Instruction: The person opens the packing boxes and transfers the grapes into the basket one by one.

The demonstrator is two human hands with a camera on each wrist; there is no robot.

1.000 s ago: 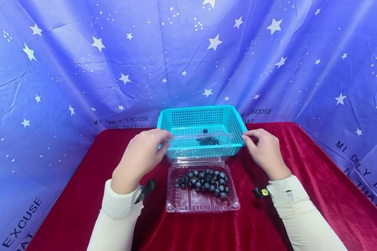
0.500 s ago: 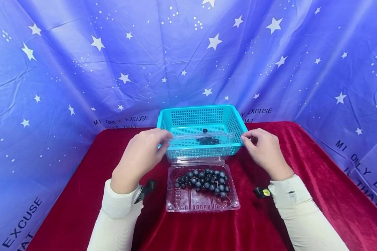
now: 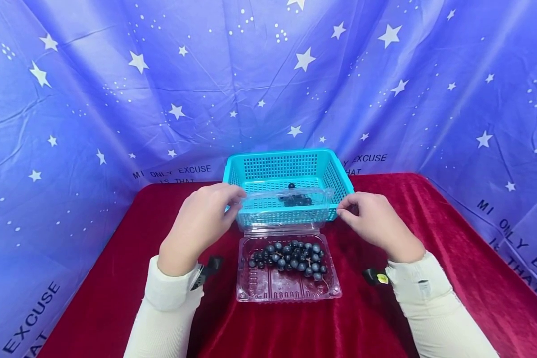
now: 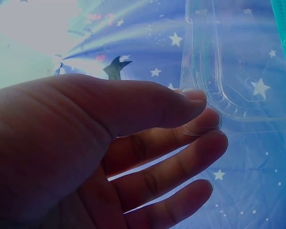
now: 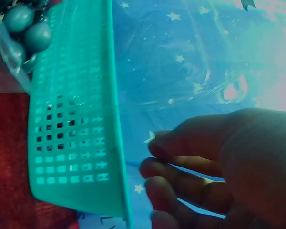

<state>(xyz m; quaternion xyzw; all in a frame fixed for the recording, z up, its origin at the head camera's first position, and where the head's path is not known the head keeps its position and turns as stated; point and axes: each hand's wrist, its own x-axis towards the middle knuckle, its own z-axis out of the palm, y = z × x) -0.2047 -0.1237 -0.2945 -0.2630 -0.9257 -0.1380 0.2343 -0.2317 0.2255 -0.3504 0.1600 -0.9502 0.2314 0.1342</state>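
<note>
A clear plastic clamshell box (image 3: 289, 293) lies on the table with its lid (image 3: 286, 219) raised, overlapping the basket in the head view. In its base is a bunch of dark grapes (image 3: 295, 258). My left hand (image 3: 203, 226) pinches the lid's corner between thumb and forefinger; the left wrist view shows the thumb over the clear lid edge (image 4: 238, 112). My right hand (image 3: 371, 219) is by the basket's right front corner, fingers loosely bent, nothing between thumb and fingertips in the right wrist view. Behind the box stands a turquoise basket (image 3: 281, 171) with a few dark grapes (image 3: 292, 186) inside.
A red velvet cloth (image 3: 385, 308) covers the table. A blue curtain with white stars (image 3: 268, 74) hangs close behind the basket and along both sides. The basket's perforated wall (image 5: 69, 138) fills the left of the right wrist view.
My right hand has moved slightly left and nearer to me, from beside the basket's right rim toward the lid's right edge. My left hand, the box and the basket have stayed put.
</note>
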